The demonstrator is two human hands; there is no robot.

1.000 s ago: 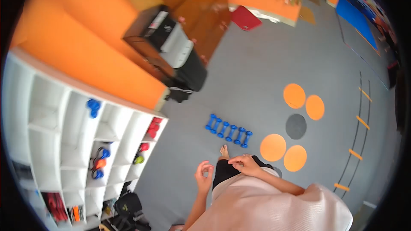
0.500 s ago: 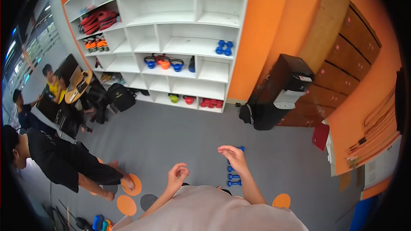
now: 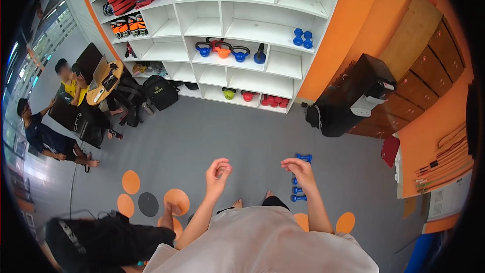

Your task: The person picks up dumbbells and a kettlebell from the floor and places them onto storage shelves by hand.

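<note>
Grey gym floor | left hand and right hand raised, fingers loosely curled, holding nothing | small blue dumbbells on floor at 4 o'clock, below right hand | step: approaching; next calls for bending down to grasp one

A: What are the hands doing?

B: Both are raised and empty. The left hand has curled fingers; the right hand hangs loose above a row of blue dumbbells on the grey floor.

A: And farther off?

B: White shelves hold kettlebells and two more blue dumbbells. Two people sit by a small round surface on the left, and a person in black bends over the orange floor spots.
</note>
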